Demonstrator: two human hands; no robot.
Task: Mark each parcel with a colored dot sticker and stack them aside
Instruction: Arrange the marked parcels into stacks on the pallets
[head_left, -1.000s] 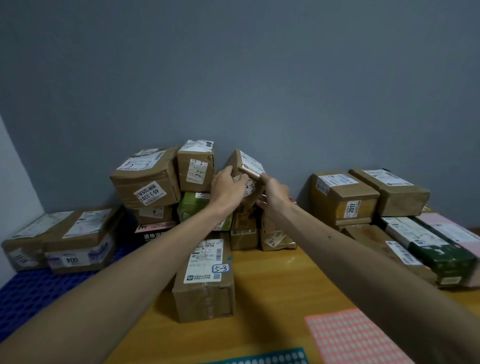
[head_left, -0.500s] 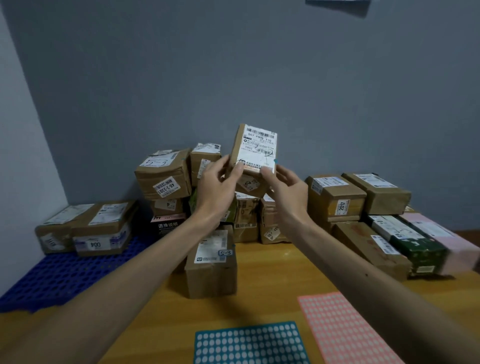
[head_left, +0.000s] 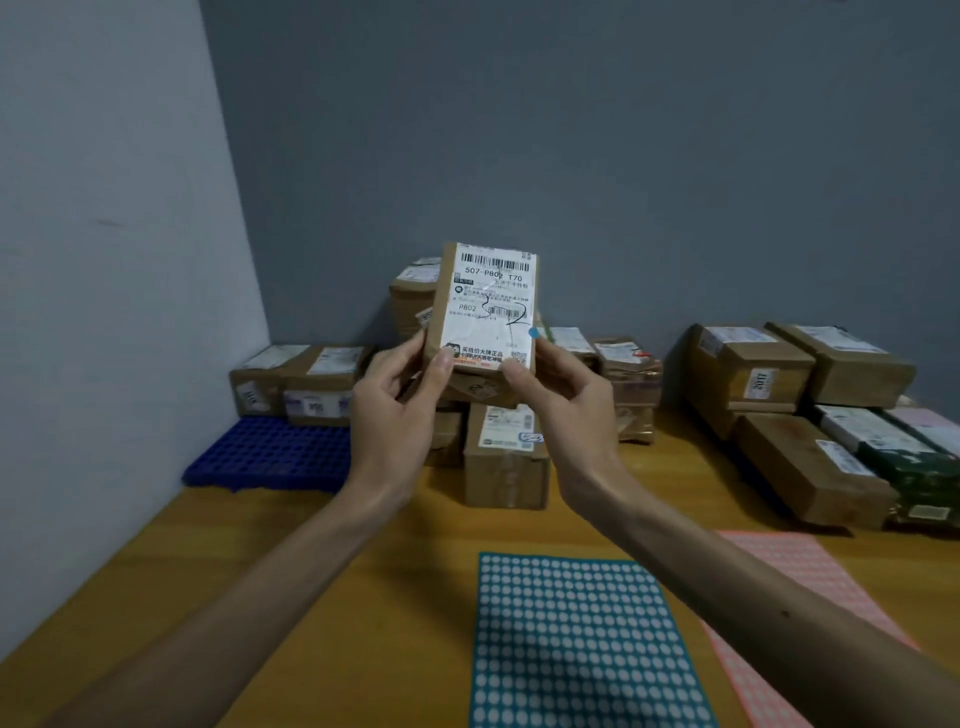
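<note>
Lifted off the far pile (head_left: 506, 457), the parcel (head_left: 488, 306) now hangs mid-air, label facing near, left grip (head_left: 400, 410) and right grip (head_left: 566, 405) pinching its lower corners; a blue dot (head_left: 533, 333) sits at its right edge, perhaps not yet pressed on

Light is dim and even, cool grey-blue. Soft shadows pool behind the boxes (head_left: 748, 374) at the desk's (head_left: 363, 597) far edge. Tape on the parcel (head_left: 488, 306) glints faintly. Wide-angle distortion bends the wall (head_left: 104, 234) corner and stretches the forearms (head_left: 779, 613); detail is slightly soft.
</note>
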